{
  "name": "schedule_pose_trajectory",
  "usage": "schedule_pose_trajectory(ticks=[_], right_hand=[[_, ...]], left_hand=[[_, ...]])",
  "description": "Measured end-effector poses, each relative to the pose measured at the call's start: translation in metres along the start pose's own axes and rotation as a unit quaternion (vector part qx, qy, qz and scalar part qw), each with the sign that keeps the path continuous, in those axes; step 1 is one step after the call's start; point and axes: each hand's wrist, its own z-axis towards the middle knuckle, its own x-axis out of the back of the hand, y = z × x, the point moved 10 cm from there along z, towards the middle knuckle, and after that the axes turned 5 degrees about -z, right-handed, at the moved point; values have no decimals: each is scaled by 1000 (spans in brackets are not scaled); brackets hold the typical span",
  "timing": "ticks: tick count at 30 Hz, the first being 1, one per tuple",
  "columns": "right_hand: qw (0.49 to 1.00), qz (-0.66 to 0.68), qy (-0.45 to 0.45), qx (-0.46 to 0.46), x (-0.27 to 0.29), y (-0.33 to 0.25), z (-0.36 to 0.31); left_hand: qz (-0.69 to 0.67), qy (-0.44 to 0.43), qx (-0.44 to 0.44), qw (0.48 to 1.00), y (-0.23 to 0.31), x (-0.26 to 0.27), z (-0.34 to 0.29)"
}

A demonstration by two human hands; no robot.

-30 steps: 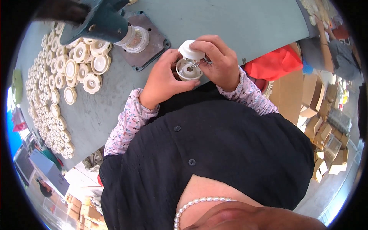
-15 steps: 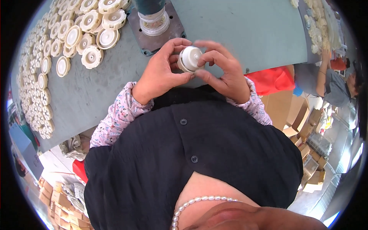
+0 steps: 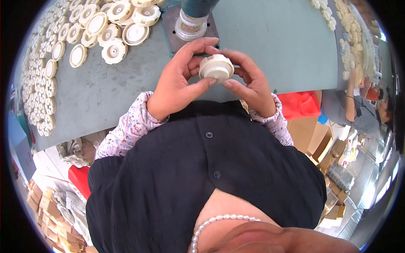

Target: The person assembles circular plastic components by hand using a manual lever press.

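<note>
Between both hands, close to my body, is an off-white round plastic cap (image 3: 217, 67) with a notched rim and a raised round centre. My left hand (image 3: 181, 80) grips it from the left, the thumb against its lower edge. From the other side my right hand (image 3: 252, 82) curls its fingers round the rim, with the thumb close under the cap. The raised centre faces me, and the cap's far side is hidden. Just beyond my hands stands a press (image 3: 190, 26) with a clear-wrapped cylinder over a dark metal base plate (image 3: 211, 31).
Many similar caps (image 3: 114, 51) lie piled and spread over the left of the grey-green table (image 3: 270, 50). More pale parts (image 3: 348, 50) line the far right. A red cloth (image 3: 298, 104) and an open cardboard box (image 3: 310, 135) are right of me. Another person (image 3: 365, 107) works at right.
The cap has been turned in my hands, so its notched rim now shows at the top and its raised centre tilts toward me. My view has shifted slightly.
</note>
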Motion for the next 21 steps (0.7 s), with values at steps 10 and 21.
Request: schedule_pose_trajectory(ticks=[10,21], right_hand=[[836,-331,12,438,-24,-62,55],[857,-320,20,404,-24,-49,74]], left_hand=[[556,137,-414,707,99,5,-12],[533,129,-294,782,86,51,41]])
